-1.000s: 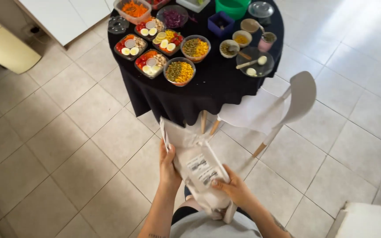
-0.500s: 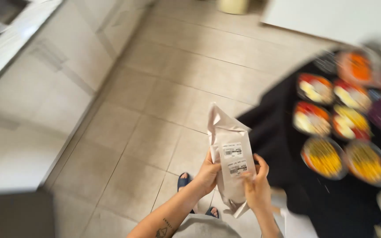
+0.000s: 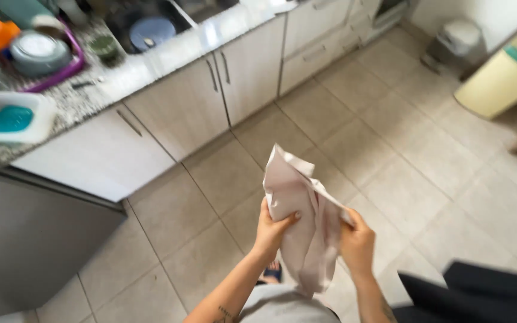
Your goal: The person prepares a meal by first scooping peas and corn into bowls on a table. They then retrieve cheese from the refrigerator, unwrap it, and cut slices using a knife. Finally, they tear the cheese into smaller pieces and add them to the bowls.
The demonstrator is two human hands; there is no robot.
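The fingers of the left hand are curled tight around the near edge of a crumpled white paper bag, the thumb laid across its front; the right hand pinches the bag's opposite edge, fingers folded behind the paper and thumb on the near side. Between the two grips the bag hangs upright in front of the person's chest, its open mouth flared upward and its lower end drooping toward a grey shirt. Both bare forearms rise from the bottom of the view to meet it. Beneath lies a floor of pale beige square tiles. Off to the left runs a row of cream cabinet doors with slim metal handles under a speckled granite counter, which carries a white rectangular tub with a teal item inside and a purple dish rack. At the far right stands a pale yellow bin with a teal lid.
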